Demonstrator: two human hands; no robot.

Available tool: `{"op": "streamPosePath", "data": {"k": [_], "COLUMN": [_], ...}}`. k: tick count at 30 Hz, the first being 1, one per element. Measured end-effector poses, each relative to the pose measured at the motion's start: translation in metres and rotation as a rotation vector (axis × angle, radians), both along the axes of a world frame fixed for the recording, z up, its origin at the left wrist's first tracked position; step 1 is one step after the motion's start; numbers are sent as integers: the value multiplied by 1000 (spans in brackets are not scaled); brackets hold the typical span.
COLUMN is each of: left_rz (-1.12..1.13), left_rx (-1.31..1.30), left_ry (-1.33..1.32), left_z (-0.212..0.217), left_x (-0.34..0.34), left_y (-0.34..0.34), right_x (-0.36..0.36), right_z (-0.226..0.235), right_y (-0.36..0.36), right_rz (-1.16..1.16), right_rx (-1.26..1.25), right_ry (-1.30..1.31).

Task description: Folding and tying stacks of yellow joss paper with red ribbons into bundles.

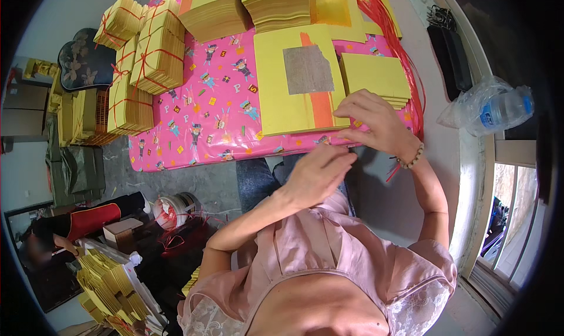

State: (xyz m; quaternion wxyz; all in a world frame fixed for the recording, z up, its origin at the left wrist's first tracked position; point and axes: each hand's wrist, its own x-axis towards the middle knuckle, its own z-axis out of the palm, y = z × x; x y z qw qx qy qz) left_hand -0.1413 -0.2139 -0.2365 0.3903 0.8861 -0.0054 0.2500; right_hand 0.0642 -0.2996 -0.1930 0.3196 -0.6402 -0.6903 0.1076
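Observation:
A large stack of yellow paper sheets (282, 95), with an orange stripe and a grey-silver square in the middle, lies on a table under a pink patterned cloth (200, 124). My right hand (376, 121), a bead bracelet at its wrist, is bent over the stack's near right corner, fingers on top and thumb at the edge. My left hand (320, 171) reaches in just below it at the table's front edge, fingers held together; what they hold is hidden. A smaller yellow stack (376, 77) sits just right of the big one.
Yellow paper bundles tied with red string (150, 59) stand at the table's left, and more stacks (276, 4) at the back. Red strings (405, 54) trail along the right. A water bottle in a plastic bag (493, 107) rests on the sill. Another person's arm (64, 236) works lower left.

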Motion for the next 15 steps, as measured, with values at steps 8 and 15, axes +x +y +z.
{"op": "streamPosePath", "data": {"k": [8, 15], "left_rz": [363, 324], "left_rx": [215, 116], "left_ry": [-13, 21], "left_z": [11, 4], "left_x": [0, -2], "left_y": [59, 74], "right_x": [0, 3], "right_z": [-12, -10], "right_y": [1, 8], "right_rz": [-28, -24], "right_rx": [57, 18], "right_ry": [-98, 50]}}
